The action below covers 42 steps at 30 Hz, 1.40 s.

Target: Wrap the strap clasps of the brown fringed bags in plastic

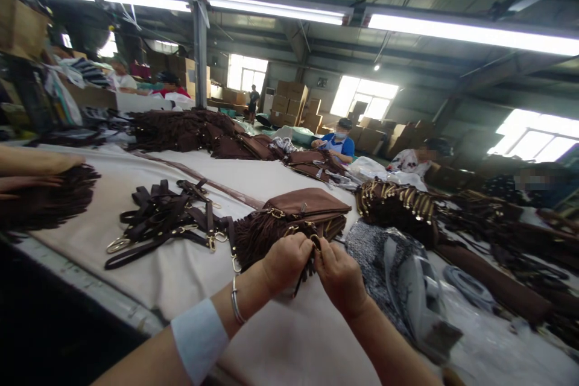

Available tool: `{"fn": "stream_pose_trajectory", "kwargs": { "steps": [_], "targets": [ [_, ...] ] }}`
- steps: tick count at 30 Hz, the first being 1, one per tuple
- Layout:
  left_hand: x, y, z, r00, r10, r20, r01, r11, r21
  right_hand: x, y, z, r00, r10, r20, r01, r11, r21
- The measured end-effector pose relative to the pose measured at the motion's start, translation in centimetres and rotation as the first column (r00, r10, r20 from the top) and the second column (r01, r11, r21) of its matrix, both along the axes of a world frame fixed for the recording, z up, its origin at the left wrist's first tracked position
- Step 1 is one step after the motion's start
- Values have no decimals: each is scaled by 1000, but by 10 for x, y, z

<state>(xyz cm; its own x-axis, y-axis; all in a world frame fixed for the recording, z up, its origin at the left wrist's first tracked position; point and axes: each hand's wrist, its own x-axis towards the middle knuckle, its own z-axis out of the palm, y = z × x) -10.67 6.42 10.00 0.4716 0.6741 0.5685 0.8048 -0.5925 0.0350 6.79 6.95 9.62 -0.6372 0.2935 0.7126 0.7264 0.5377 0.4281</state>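
My left hand and my right hand meet at the front of a brown fringed bag. Both are closed, with fingertips pinching a gold ring between them from either side. More brown bags lie stacked under the top one. Just left of the stack, dark brown straps with gold clasps lie in a loose heap on the pale cloth. One clasp hangs near my left wrist, which wears a silver bangle.
At the left edge, another person's hands touch dark fringe. Brown pieces are piled behind. To the right stand a row of gold-trimmed bags and clear plastic wrapping. A person in blue sits across the table.
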Motion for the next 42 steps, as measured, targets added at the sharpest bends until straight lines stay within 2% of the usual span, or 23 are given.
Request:
{"fn": "stream_pose_trajectory", "kwargs": {
  "steps": [3, 6, 9, 11, 14, 16, 17, 18, 19, 21, 22, 23, 24, 25, 26, 28, 30, 33, 36, 40, 42],
  "targets": [
    [-1, -1, 2, 998, -50, -38, 49, 999, -6, 5, 0, -6, 999, -6, -50, 6, 1000, -5],
    [-3, 1, 6, 997, -52, -49, 52, 999, -5, 10, 1, -10, 998, 26, -63, -29, 999, -47],
    [-6, 7, 14, 998, -56, -41, 56, 998, -4, 12, 1, -9, 994, 79, -74, -88, 988, -126],
    [-9, 9, 18, 996, -87, 0, 87, 996, -2, 11, -2, -5, 980, 76, -185, -116, 970, -216],
    [-9, -3, 17, 976, -76, 203, 78, 997, -2, 6, -19, -1, 893, -37, -448, -172, 892, -417],
    [-6, -21, 9, 913, -20, 407, 52, 996, -67, 2, -38, -2, 812, -141, -566, -239, 804, -544],
    [-2, -31, 3, 860, 22, 510, 63, 987, -148, -1, -49, -3, 779, -181, -600, -280, 756, -591],
    [1, -40, -2, 793, 76, 605, 104, 961, -258, -4, -60, -5, 757, -198, -623, -326, 711, -623],
    [5, -48, -7, 722, 138, 678, 178, 909, -376, -7, -71, -7, 747, -186, -638, -376, 674, -636],
    [12, -58, -12, 603, 275, 749, 338, 762, -552, -12, -90, -11, 761, -87, -643, -460, 626, -630],
    [13, -60, -12, 566, 338, 752, 390, 693, -606, -14, -97, -13, 778, -17, -628, -488, 614, -621],
    [13, -59, -10, 550, 387, 740, 406, 650, -642, -14, -101, -14, 792, 51, -608, -507, 611, -608],
    [11, -56, -5, 557, 410, 723, 387, 641, -662, -14, -104, -16, 802, 101, -589, -517, 613, -598],
    [7, -51, 1, 581, 402, 708, 339, 671, -660, -13, -105, -17, 807, 125, -577, -518, 618, -591],
    [2, -44, 8, 618, 368, 695, 273, 728, -628, -10, -104, -19, 809, 125, -575, -514, 626, -586],
    [-13, -27, 22, 717, 234, 656, 147, 870, -471, -4, -100, -21, 804, 78, -589, -492, 645, -585],
    [-29, -8, 33, 799, 132, 586, 108, 929, -355, 2, -96, -23, 800, 28, -599, -466, 658, -592],
    [-48, 21, 41, 870, 98, 484, 69, 946, -317, 6, -93, -28, 806, 2, -593, -447, 658, -606],
    [-61, 43, 37, 902, 132, 411, -6, 956, -294, 6, -93, -32, 812, 10, -584, -451, 647, -615],
    [-70, 53, 24, 909, 210, 359, -136, 966, -220, 3, -94, -38, 821, 26, -571, -449, 646, -617],
    [-74, 52, 15, 899, 183, 398, -117, 976, -186, 3, -93, -41, 828, 32, -560, -441, 653, -615]
  ]
}}
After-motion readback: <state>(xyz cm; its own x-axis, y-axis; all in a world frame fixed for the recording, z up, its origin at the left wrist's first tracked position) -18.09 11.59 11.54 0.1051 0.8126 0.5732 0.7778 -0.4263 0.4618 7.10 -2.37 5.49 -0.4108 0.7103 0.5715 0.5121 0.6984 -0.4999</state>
